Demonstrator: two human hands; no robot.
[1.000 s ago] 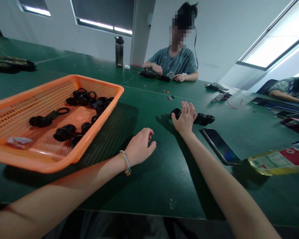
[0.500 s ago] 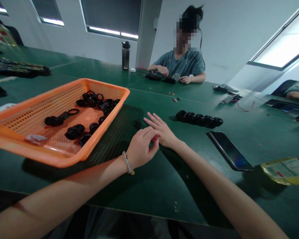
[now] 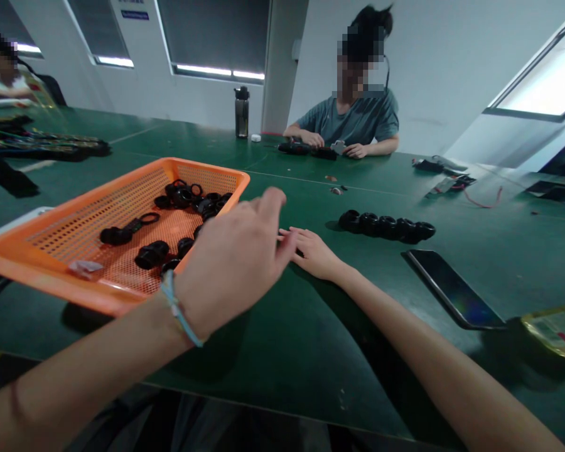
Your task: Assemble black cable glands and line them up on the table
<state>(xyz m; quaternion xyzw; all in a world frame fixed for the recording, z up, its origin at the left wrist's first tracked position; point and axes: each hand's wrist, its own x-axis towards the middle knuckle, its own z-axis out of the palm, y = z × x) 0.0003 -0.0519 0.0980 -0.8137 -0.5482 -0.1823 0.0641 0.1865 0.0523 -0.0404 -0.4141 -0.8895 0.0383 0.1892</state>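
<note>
Left hand (image 3: 233,260) is raised, back to the camera, fingers loosely extended forward. Right hand (image 3: 313,251) lies low, fingers spread, empty.

- Left: the basket (image 3: 42,267) fills the near-left table (image 3: 282,351); its rim stands in the way, but it is open from above.
- Middle: bare green cloth between basket and phone (image 3: 454,289) — the left hand (image 3: 230,267) and right hand (image 3: 313,251) occupy its far part.
- Far right: a row of black rings (image 3: 386,226) lies just beyond the phone.

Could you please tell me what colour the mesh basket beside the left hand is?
Orange; the basket shows clearly in the head view.
</note>
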